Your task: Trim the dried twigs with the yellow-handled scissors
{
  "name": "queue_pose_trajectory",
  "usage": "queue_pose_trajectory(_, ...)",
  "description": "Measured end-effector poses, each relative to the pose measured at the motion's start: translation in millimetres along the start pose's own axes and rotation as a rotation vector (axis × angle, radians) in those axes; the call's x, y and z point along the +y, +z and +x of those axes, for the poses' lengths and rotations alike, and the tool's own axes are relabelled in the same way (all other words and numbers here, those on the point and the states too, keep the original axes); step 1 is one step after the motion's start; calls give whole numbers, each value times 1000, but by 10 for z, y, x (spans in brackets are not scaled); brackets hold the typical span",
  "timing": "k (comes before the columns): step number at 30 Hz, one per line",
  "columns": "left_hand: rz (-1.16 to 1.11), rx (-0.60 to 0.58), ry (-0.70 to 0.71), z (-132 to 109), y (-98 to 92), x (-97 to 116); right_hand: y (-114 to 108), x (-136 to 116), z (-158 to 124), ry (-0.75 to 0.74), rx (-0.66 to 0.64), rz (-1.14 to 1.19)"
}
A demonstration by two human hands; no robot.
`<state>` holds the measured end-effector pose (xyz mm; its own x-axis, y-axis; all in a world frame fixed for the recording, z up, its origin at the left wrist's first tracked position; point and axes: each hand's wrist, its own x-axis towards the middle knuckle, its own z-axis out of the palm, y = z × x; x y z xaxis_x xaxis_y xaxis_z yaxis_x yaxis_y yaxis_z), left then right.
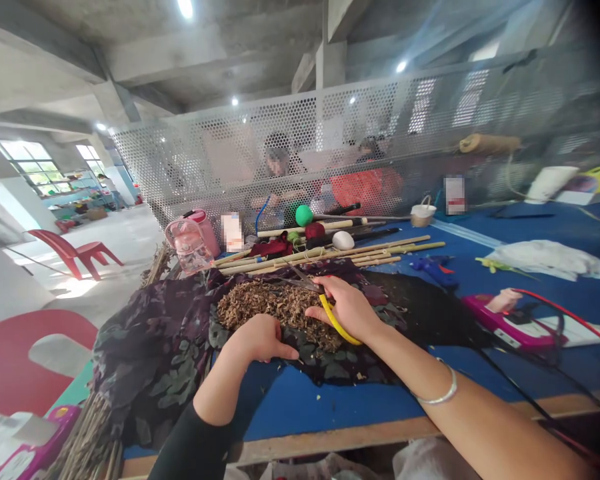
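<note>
A heap of brown plant pieces [260, 300] lies on a dark patterned cloth [165, 353] over the blue table [280, 400]. At the heap's near edge is my left hand [263, 339], its fingers curled down and thumb pointing right; what its fingers hold, if anything, is hidden. My right hand [347, 307] is at the heap's right side, wrapped round scissors with a yellow handle [337, 323]. The dark blades point up and left over the heap's back edge.
Bamboo sticks [330, 257], a pink bag [193, 240] and a green ball [304, 215] lie behind the cloth. A blue glue gun [435, 270] and a magenta device [515, 323] are right. People sit beyond the perforated screen [205, 153].
</note>
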<state>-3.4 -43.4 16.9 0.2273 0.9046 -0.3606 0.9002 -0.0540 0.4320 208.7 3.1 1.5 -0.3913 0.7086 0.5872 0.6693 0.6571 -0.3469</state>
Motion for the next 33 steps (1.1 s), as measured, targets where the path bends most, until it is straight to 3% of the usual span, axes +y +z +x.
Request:
queue_pose_trajectory(4, 86, 65, -9, 10, 42, 114, 14, -3, -8, -7, -1, 0)
queue_pose_trajectory(12, -42, -46, 31, -30, 8, 31, 82, -22, -35, -44, -46, 6)
queue_pose_trajectory(17, -235, -84, 20, -60, -67, -69, 92, -40, -40, -55, -38, 21)
queue_pose_trajectory(19, -335, -8, 40, -22, -84, -96, 92, -40, -37, -54, -20, 29)
queue_pose_trajectory(23, -515, 280, -9, 192, -100, -109, 100, -21, -26, -31, 10, 39)
queue_pose_trajectory(27, -396, 368, -73, 428, -103, -73, 111, 10, -14, -1, 7, 23)
queue_pose_trajectory(30, -382, 489, -105, 477, -97, 14, 108, 26, -11, 16, 11, 25)
queue_pose_trajectory(33, -762, 618, -49, 434, -92, 151, 104, 24, -6, 31, 28, 51)
